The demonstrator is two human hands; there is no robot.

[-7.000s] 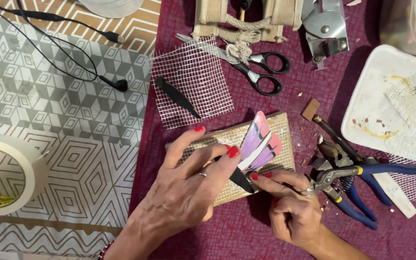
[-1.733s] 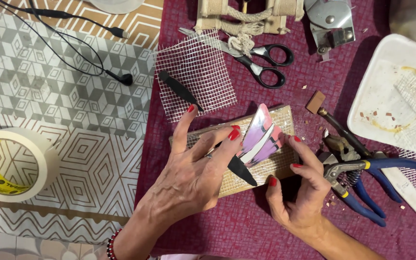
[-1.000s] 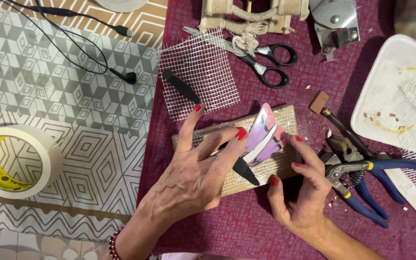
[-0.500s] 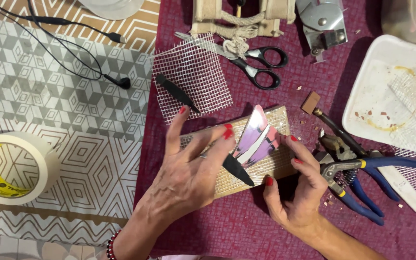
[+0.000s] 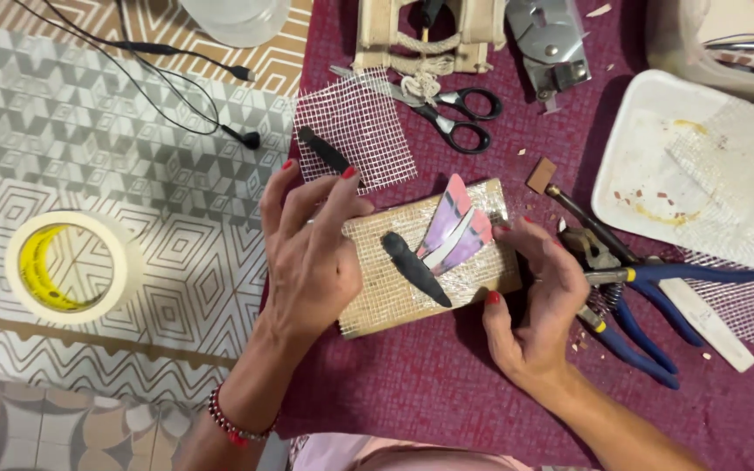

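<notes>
My left hand (image 5: 311, 253) lay spread over the left end of the mesh-covered board (image 5: 394, 296), fingers splayed and lifted, pinching nothing. My right hand (image 5: 538, 301) cupped the board's right end, fingers loosely curled against its edge, thumb at the lower corner. The board sat tilted on the maroon surface (image 5: 429, 392). On top of the board lay a dark leaf-shaped piece (image 5: 415, 268), and just beside it, toward the board's upper right, pink and purple petal pieces (image 5: 455, 228) fanned out, touching one another. Above the board lay a square of white mesh (image 5: 355, 131) with another dark piece (image 5: 323, 150) at its edge, and black scissors (image 5: 451, 113) beyond that. Right of the board lay blue-handled pliers (image 5: 647, 305); well left of it, a roll of tape (image 5: 67, 266).
</notes>
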